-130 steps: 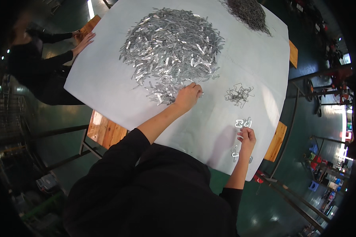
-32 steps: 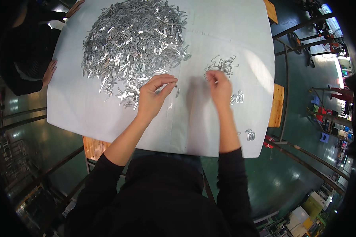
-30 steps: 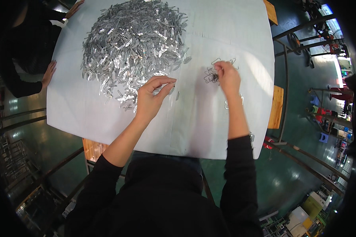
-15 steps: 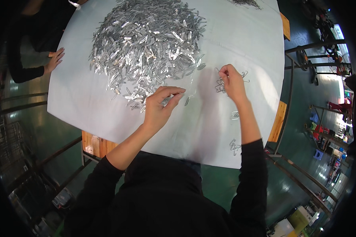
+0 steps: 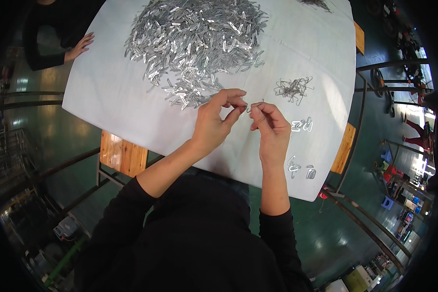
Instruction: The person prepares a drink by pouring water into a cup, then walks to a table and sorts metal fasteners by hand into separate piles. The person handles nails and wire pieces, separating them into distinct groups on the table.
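My left hand pinches a small silver metal clip between thumb and fingers above the white sheet. My right hand pinches a thin wire hook, its end meeting the clip. Both hands hover close together near the table's front. A big heap of silver metal clips lies just beyond my left hand. A small tangle of wire hooks lies beyond my right hand.
A few joined pieces lie right of my right hand, and more near the sheet's front edge. Another person's hand rests at the table's far left edge. Wooden table corners show under the sheet. A dark pile sits far back.
My right hand left the wire tangle with a hook and came back toward me. My left hand lifted a clip off the heap. Both hands now meet in front of me.
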